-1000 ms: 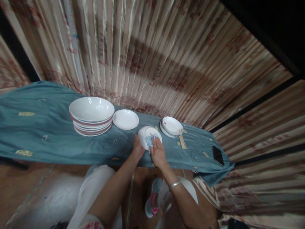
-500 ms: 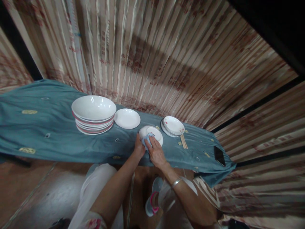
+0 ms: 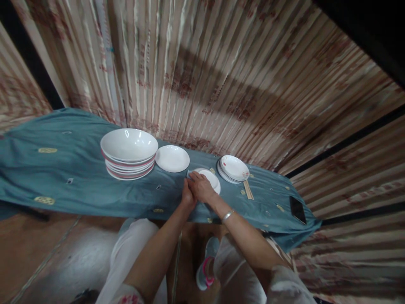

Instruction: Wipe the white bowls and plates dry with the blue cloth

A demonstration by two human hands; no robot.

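Note:
A small white plate [image 3: 215, 179] is held bottom side up over the cloth-covered table, its raised foot ring facing me. My left hand [image 3: 188, 196] is closed on the plate's near left edge, its fingertips partly hidden. Over the plate's left part lies my right hand [image 3: 200, 187], pressing a light blue cloth [image 3: 189, 173] against the underside. Only a sliver of that cloth shows beside the fingers. A flat white plate [image 3: 172, 158] rests on the table just beyond and to the left of my hands.
On the left stands a tall stack of white bowls and plates [image 3: 129, 145]. To the right are stacked flowered dishes [image 3: 234, 167], chopsticks [image 3: 248, 190] and a black phone [image 3: 298, 210]. The teal tablecloth [image 3: 79, 169] covers the narrow table, with a curtain [image 3: 196, 84] behind.
My right hand has slid left across the plate's underside with the cloth, closer to my left hand. The cloth is now mostly covered. The view has shifted slightly.

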